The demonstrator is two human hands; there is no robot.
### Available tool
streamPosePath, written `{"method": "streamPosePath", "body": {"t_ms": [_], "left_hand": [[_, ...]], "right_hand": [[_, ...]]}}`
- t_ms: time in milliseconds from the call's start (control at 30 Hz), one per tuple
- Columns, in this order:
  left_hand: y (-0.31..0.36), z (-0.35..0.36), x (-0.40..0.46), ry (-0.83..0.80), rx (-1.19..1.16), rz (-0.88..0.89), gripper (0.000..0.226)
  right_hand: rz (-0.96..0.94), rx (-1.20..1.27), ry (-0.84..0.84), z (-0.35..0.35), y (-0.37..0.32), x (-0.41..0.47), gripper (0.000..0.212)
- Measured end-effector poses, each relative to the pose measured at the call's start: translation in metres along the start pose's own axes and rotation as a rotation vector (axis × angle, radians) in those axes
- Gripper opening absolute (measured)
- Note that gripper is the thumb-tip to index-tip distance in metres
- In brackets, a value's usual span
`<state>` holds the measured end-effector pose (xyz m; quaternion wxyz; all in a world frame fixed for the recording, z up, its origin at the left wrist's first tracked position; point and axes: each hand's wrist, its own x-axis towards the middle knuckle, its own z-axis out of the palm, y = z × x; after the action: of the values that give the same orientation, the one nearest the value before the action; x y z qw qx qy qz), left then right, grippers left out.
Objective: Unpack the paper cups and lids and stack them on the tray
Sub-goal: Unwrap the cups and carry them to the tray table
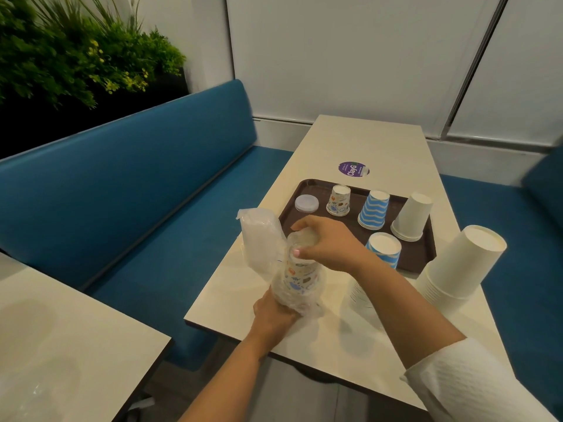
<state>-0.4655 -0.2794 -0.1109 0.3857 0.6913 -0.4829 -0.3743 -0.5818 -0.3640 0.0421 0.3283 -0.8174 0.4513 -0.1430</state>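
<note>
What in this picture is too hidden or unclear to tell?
Head view only:
- How many printed cups the crinkled plastic sleeve holds: both hands cover it.
- The stack behind the right forearm: mostly hidden.
- The count of lids in the bag: blurred.
- The sticker's small print: too small.

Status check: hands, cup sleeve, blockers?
Left hand grips clear plastic sleeve of printed paper cups; right hand grips its top. Brown tray partly stocked. Nothing blocking.

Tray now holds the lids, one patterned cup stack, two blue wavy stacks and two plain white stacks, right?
Not quite: the head view shows only one plain white stack on the tray. The other white stack stands on the table beside it. The lids, patterned stack and two blue stacks are right.
</note>
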Motion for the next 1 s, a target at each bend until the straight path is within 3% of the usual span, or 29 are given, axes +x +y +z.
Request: {"method": "streamPosePath", "body": {"t_ms": [100,200,433,533,633,767,867,1000], "left_hand": [[-0.008,-0.003,0.001,-0.019,0.033,-0.009,0.065],[-0.015,-0.005,0.001,-0.040,0.098,-0.004,0.047],[-0.013,0.002,0.007,0.009,0.089,-0.021,0.049],[-0.017,0.005,0.012,0.057,0.000,-0.045,0.051],[-0.016,0.006,0.013,0.075,-0.042,-0.044,0.047],[-0.019,0.008,0.017,0.094,-0.086,-0.036,0.047],[-0.019,0.008,0.019,0.077,-0.097,-0.090,0.044],[-0.016,0.009,0.023,0.084,-0.010,-0.091,0.068]], "right_hand": [[0.023,-0.075,0.112,0.003,0.006,0.003,0.025],[-0.008,-0.159,0.231,0.007,0.003,0.004,0.021],[-0.112,-0.354,0.213,0.004,-0.005,0.007,0.026],[-0.117,-0.305,0.257,-0.005,-0.009,0.005,0.035],[-0.092,-0.318,0.187,-0.012,-0.013,0.004,0.043],[-0.094,-0.154,0.401,-0.023,-0.015,0.002,0.040],[-0.069,-0.172,0.388,-0.024,-0.015,0.004,0.041],[-0.087,0.074,0.657,-0.029,-0.014,0.004,0.042]]}}
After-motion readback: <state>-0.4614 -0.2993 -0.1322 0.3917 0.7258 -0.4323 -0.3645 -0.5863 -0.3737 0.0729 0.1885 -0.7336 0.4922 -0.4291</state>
